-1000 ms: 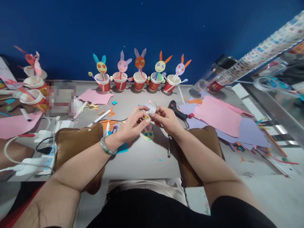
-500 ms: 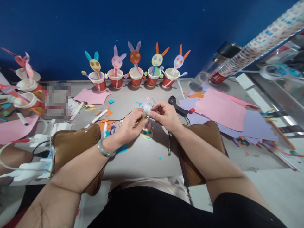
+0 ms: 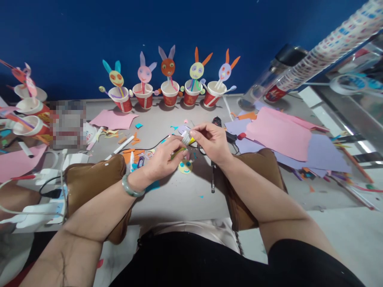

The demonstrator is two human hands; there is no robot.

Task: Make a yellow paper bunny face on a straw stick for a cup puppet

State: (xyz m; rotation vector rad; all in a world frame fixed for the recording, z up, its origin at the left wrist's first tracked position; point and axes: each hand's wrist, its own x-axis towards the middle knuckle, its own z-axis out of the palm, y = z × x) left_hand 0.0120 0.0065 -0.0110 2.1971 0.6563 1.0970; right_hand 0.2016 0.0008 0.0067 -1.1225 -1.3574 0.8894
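My left hand (image 3: pixel 164 157), a bangle at its wrist, is closed around a small whitish roll (image 3: pixel 186 138) that looks like clear tape, with yellow showing along its edges. Fingertips of my right hand (image 3: pixel 211 142) pinch together at the roll's right side; what lies between them is too small to make out. Just below both hands a round yellow paper face (image 3: pixel 185 166) with blue eyes and a smile lies on the table. A black glue gun (image 3: pixel 217 121) rests beyond my right hand, partly hidden by it.
Red-and-white paper cups (image 3: pixel 170 95) with paper rabbits line the back wall. Pink paper (image 3: pixel 278 131) and purple sheets lie at right, near a long cup stack (image 3: pixel 329 52). Brown cushions (image 3: pixel 95 187) sit under both forearms. A power strip (image 3: pixel 61 203) with plugs is at left.
My right hand has shifted slightly right and up, and more yellow shows beside the roll. The left hand keeps its hold. The whole view has moved a little.
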